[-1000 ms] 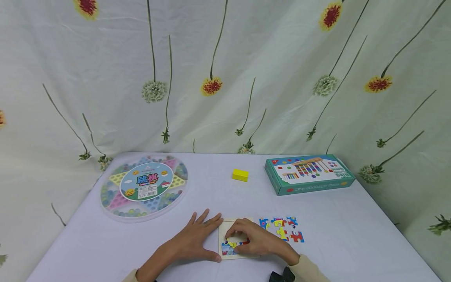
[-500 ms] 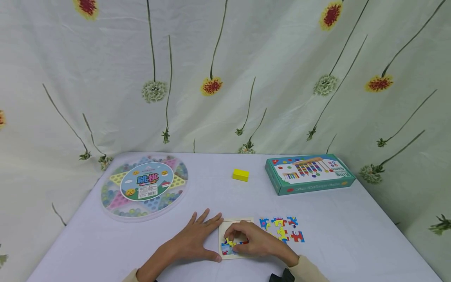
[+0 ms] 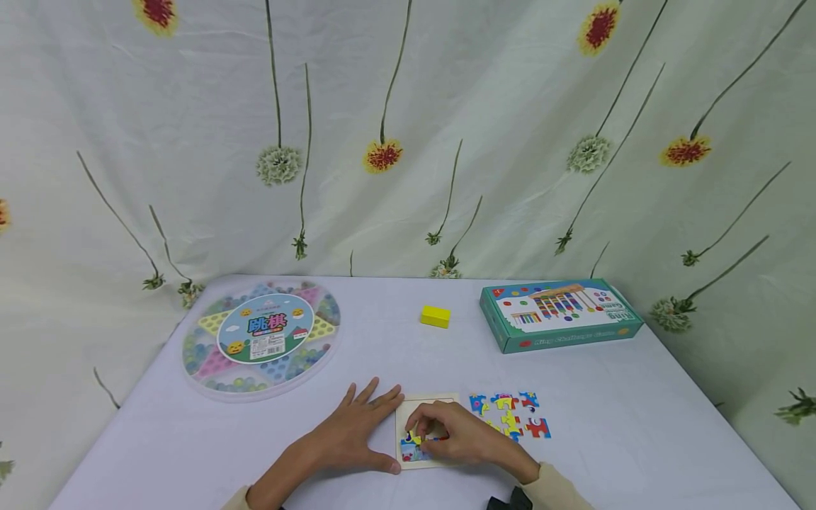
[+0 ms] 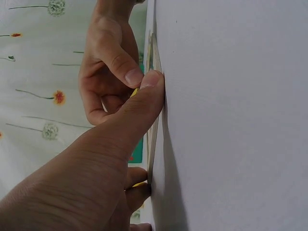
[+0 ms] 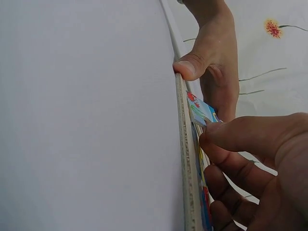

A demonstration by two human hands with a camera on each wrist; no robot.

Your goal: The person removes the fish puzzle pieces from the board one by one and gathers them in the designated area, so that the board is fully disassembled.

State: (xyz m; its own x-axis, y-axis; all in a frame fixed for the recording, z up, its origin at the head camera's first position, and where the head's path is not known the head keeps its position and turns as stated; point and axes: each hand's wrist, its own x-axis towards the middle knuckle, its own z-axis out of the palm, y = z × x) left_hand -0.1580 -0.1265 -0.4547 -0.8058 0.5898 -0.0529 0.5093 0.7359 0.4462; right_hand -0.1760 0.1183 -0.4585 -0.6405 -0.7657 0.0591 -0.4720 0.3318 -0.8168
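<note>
Across the desk (image 3: 382, 347), a passage opens between the round game box (image 3: 265, 329) and the green box (image 3: 561, 319), narrowed by the yellow block (image 3: 435, 316). Nearer, the left hand (image 3: 357, 435) bars the left of the puzzle frame (image 3: 428, 397), the right hand (image 3: 462, 433) its interior, loose pieces (image 3: 511, 423) its right.

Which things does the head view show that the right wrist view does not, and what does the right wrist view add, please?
Only the head view: the yellow block, the round game and the green box.

Only the right wrist view: the side of the board seen edge-on, and the tilt of the piece that the right hand pinches.

Both: the two hands, with the left hand touching the board, the white cloth and the flowered curtain.
</note>
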